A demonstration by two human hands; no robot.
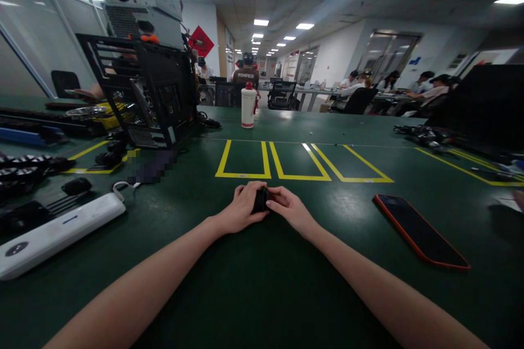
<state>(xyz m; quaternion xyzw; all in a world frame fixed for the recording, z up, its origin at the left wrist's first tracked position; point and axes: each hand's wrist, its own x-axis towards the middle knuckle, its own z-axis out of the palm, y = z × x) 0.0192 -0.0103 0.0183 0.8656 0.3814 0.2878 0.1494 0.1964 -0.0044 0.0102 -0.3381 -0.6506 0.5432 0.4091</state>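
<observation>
Two forearms [151, 278] stretch over the green table [262, 300], the left hand [243, 209] with fingers wrapped round a small black object [260, 201] and the right hand [292, 210] pinching its end between thumb and fingers, just short of the yellow tape outlines [303, 178].

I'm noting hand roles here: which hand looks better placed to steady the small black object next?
Probably the left. The left hand is curved around the small black object, covering part of it, while the right hand seems to meet only its right end, with the fingertips.
</observation>
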